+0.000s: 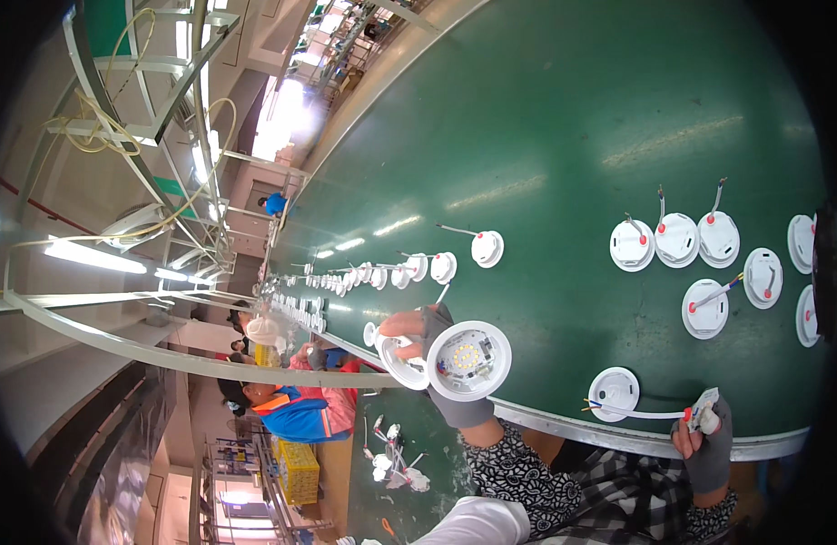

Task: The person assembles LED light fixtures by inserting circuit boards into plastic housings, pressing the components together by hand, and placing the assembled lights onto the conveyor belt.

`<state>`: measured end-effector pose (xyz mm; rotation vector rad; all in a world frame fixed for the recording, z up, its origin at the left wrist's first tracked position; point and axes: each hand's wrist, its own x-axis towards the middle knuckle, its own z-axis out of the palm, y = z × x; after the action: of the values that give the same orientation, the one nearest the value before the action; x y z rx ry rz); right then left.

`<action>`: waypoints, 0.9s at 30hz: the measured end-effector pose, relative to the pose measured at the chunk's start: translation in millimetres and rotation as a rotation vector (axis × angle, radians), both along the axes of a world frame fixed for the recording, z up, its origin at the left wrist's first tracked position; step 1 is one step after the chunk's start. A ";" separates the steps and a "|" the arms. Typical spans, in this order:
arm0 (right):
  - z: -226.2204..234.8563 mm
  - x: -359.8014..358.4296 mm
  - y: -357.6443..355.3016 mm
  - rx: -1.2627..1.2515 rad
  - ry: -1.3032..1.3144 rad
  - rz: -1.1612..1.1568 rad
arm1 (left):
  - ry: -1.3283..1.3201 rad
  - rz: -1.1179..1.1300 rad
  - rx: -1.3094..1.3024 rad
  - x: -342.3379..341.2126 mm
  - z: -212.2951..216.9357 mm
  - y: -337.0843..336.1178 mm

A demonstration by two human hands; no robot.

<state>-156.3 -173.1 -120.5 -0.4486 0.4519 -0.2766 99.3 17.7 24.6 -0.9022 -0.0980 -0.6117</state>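
My left hand [429,338], in a grey fingerless glove, is closed on a round white LED lamp [468,361]. Its open face shows a circuit board with yellow LEDs. A second white round piece [401,365] sits beside it under the same fingers. My right hand [706,440], gloved alike, pinches a small white part [706,411] by the near belt edge. A white cable [653,415] with a red piece at the fingers runs left from there, ending in bare coloured wires. It passes over the lower edge of a white round lamp back [614,389] lying on the green surface.
Several white round lamps [678,240] with cable tails lie at the right. Long rows of lamps [373,276] stretch away to the far left. A side table [409,520] holds loose white parts. A co-worker in a blue and red jacket [302,413] sits beyond a metal rail.
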 end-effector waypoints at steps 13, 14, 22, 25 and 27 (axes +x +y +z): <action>-7.9 -0.6 4.5 0.016 -0.026 -0.022 | -0.063 -0.011 0.058 -6.5 3.4 -4.6; -7.7 -0.6 4.7 0.015 -0.025 -0.021 | -0.058 -0.001 0.065 -7.1 3.4 -4.9; -8.1 -0.7 3.4 -0.011 0.006 0.022 | -0.057 -0.021 0.053 -4.7 1.5 -1.4; -2.8 2.5 5.9 -0.024 0.025 -0.009 | -0.070 0.008 0.097 -6.0 3.1 -2.4; -4.9 0.7 12.0 -0.033 0.119 -0.048 | -0.086 0.035 0.124 -5.1 2.4 -2.0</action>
<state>-155.6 -161.1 -125.4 -0.4882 0.5754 -0.3047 94.2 15.7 27.0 -0.7525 -0.1511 -0.6176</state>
